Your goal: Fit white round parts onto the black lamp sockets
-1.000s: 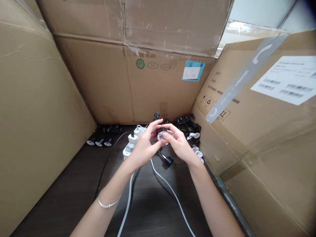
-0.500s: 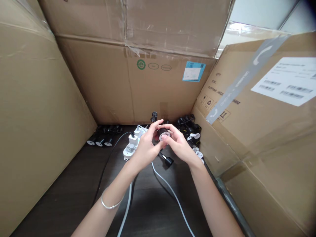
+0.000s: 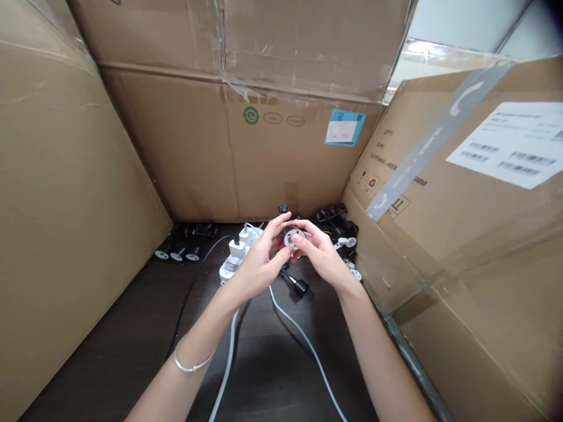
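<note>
Between my fingers is a short black cylinder with a round white end face (image 3: 294, 237), which is turned toward me and shows small dark marks. My left hand (image 3: 266, 255) grips its left side, the thumb near the lower rim of the white face. From the right, my right hand (image 3: 321, 252) holds it, with the thumb tip pressed on the face. Fingers hide the far side of the cylinder. Just below my hands, a black cup-ended piece with a shiny stem (image 3: 299, 286) lies on the dark tabletop (image 3: 281, 363). Behind them a small black part (image 3: 282, 208) sticks up.
A white power strip (image 3: 229, 268) with plugged-in adapters sits left of my hands, its pale cable (image 3: 226, 369) running toward me. Several white-faced black cylinders (image 3: 178, 254) lie at left; more black parts (image 3: 336, 220) are heaped at right. Tall cardboard boxes (image 3: 185, 140) wall the table.
The cylinder has tilted so that its white face shows more fully toward me. My right thumb has moved up on the face, and my left thumb sits slightly lower.
</note>
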### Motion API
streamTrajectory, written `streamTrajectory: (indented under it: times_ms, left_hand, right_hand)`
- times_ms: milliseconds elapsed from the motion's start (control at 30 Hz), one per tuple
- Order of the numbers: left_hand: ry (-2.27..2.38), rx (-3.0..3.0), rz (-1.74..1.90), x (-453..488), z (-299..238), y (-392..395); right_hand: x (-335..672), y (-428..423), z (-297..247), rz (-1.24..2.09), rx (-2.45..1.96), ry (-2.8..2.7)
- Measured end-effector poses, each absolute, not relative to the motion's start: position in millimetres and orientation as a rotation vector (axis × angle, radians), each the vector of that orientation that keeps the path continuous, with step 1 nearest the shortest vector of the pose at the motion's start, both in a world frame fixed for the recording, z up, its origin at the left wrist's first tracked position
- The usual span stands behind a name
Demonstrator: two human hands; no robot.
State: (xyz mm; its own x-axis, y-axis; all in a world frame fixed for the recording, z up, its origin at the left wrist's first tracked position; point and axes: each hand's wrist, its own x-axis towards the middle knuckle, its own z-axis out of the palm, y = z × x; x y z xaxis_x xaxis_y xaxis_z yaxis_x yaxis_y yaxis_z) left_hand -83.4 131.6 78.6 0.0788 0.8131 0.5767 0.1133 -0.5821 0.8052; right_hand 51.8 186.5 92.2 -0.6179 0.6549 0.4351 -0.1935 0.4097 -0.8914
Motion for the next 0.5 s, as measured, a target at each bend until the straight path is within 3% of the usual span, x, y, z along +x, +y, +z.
streamTrajectory:
  times_ms: [500]
  left_hand:
    - [0.836, 1.674, 1.618, -79.8, 85.4, 125.5]
  right_hand:
    - [52.4, 177.5, 96.2, 1.329, -0.364, -1.834]
